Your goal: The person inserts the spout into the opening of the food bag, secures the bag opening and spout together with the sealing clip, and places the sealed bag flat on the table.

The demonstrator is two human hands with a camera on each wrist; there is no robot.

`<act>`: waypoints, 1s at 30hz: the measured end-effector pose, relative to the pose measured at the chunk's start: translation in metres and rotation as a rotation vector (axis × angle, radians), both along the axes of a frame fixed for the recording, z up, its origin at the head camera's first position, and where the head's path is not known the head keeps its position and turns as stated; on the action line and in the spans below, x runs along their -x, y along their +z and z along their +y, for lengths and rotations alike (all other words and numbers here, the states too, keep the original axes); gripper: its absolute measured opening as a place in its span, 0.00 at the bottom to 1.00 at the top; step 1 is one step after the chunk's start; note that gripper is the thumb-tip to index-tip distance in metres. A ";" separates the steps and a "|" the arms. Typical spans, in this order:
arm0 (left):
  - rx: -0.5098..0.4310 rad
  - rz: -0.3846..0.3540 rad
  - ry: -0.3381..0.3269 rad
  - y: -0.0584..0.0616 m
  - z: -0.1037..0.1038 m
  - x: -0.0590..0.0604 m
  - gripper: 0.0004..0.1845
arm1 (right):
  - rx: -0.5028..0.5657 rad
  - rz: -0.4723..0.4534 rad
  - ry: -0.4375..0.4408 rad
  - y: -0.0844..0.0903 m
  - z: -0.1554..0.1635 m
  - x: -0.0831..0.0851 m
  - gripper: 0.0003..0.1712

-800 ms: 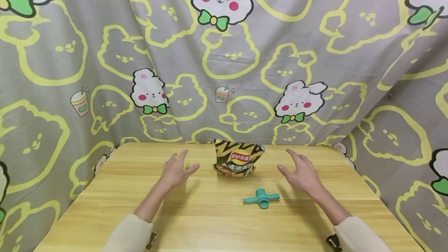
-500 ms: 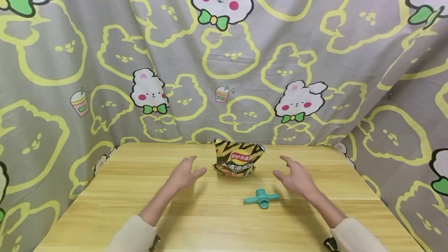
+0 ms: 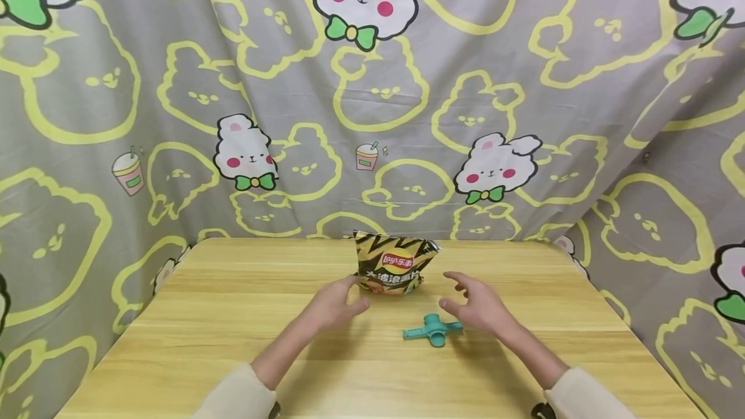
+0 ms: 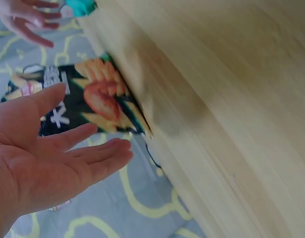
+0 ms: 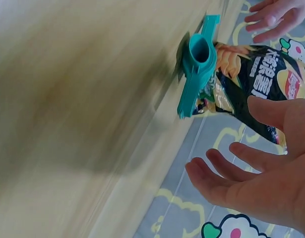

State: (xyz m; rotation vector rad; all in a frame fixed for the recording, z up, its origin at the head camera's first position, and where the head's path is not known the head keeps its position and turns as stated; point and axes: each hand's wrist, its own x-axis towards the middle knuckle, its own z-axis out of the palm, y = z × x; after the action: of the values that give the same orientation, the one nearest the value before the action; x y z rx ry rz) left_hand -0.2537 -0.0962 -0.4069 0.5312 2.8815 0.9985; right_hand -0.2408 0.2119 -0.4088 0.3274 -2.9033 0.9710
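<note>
A black and gold Lay's chip bag (image 3: pixel 398 262) stands upright toward the back of the table, its printed front facing me. My left hand (image 3: pixel 333 306), fingers spread and holding nothing, is at the bag's lower left corner and overlaps it in the head view. In front of the bag lies a teal bag clip with a round spout (image 3: pixel 433 330). My right hand (image 3: pixel 477 306) hovers just right of the clip, its relaxed fingers pointing toward the bag with nothing in them. Both palms face inward, as the left wrist view of the left hand (image 4: pixel 58 153) also shows.
The wooden table (image 3: pixel 233 315) reaches back to a grey curtain (image 3: pixel 314 102) with yellow outlines and white cartoon animals. The same curtain hangs at both sides. A dark strap shows by each sleeve cuff.
Both hands have moved inward and nearer to me, the left rightward to the bag's corner, the right leftward beside the clip. Bag and clip stay in place; the head view shifts slightly.
</note>
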 end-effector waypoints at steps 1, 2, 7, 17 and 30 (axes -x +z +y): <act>-0.002 -0.002 -0.015 -0.001 0.003 0.000 0.33 | 0.002 -0.004 0.003 0.000 -0.001 -0.001 0.34; -0.001 -0.004 -0.030 -0.002 0.005 -0.001 0.32 | 0.002 -0.009 0.007 0.000 -0.002 -0.002 0.33; -0.004 0.020 -0.109 -0.004 0.018 -0.004 0.28 | -0.004 -0.028 0.022 0.000 -0.005 -0.005 0.30; -0.130 -0.078 -0.159 -0.010 0.040 -0.010 0.26 | 0.053 -0.117 0.063 -0.005 -0.002 -0.006 0.27; -0.209 -0.145 -0.159 -0.013 0.056 -0.011 0.25 | 0.154 -0.296 0.139 -0.012 0.013 -0.005 0.23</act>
State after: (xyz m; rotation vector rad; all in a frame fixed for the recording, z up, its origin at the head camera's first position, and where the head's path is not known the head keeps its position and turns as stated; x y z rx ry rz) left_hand -0.2432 -0.0404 -0.4201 0.6585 2.5797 1.2619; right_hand -0.2356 0.2249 -0.4212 0.4115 -3.0704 1.3654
